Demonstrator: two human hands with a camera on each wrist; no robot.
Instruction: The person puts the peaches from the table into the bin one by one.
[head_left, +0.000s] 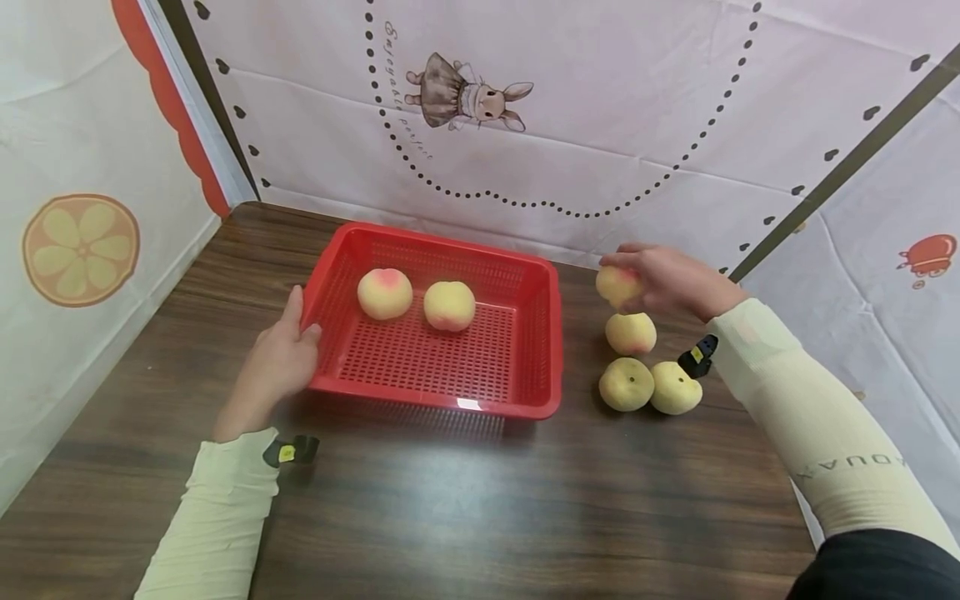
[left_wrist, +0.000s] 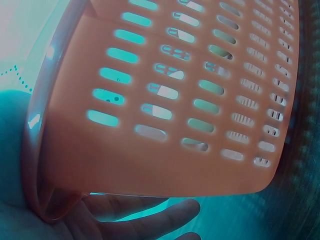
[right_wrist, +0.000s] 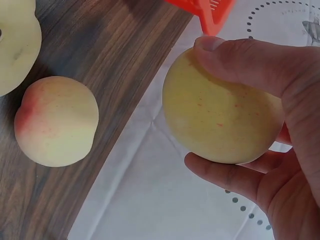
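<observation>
My left hand (head_left: 279, 357) grips the left rim of a red plastic basket (head_left: 420, 399). In the left wrist view its thumb side is at the rim, and fingers extend beneath the slotted wall (left_wrist: 165, 172). Two yellow peaches with pink blush, one at the left (head_left: 385, 296) and one near the middle (head_left: 449, 303), lie inside the basket. Right of the basket, my right hand (head_left: 671, 279) holds another peach (right_wrist: 220, 112) above the table, thumb on one side and fingers on the other. Just below that hand sits a peach (head_left: 631, 334) on the table.
Two more yellow peaches, left (head_left: 626, 384) and right (head_left: 677, 388), lie side by side near the right wrist. The brown wooden table (head_left: 465, 517) meets a white printed cloth (head_left: 600, 100) at the back, with cloth on both sides too.
</observation>
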